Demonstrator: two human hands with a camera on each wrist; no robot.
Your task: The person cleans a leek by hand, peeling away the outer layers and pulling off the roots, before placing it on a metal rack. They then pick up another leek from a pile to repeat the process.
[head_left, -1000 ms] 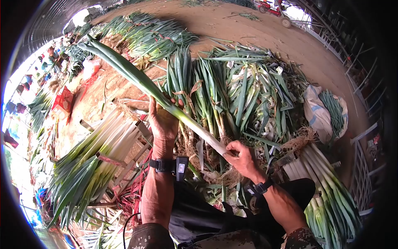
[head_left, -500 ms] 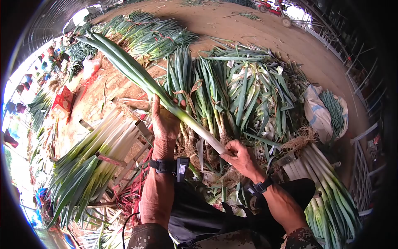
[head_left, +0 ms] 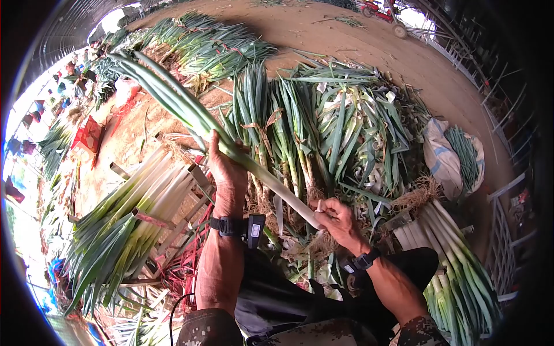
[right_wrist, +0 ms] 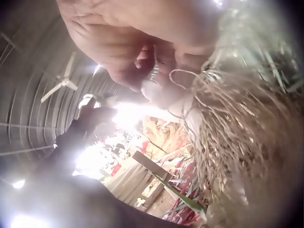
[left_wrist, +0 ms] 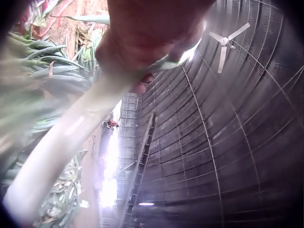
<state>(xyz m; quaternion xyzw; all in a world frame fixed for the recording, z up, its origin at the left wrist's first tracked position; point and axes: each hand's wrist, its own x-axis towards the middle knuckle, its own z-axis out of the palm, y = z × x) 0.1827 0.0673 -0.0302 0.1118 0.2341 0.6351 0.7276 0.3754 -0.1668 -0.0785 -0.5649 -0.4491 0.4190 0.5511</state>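
Note:
A long, thick green onion slants across the head view, its leaves toward the upper left and its white end toward the lower right. My left hand holds it around the middle of the stalk, thumb up. At the white end, my right hand pinches with curled fingers, a small pale bit showing at the fingertips. In the right wrist view, thin tangled roots hang beside my right hand. My left hand is close and blurred in the left wrist view, above the white stalk.
Green onions with trimmed white ends lie on wooden racks, one bundle at left and another at right. Ahead stand untrimmed green onions beside a heap of leaves. A white sack stands farther right.
The green onion's leaves have spread apart somewhat, and the stalk has dipped slightly. My right fingers have shifted at the white end, the index finger lifting with a pale bit at its tip.

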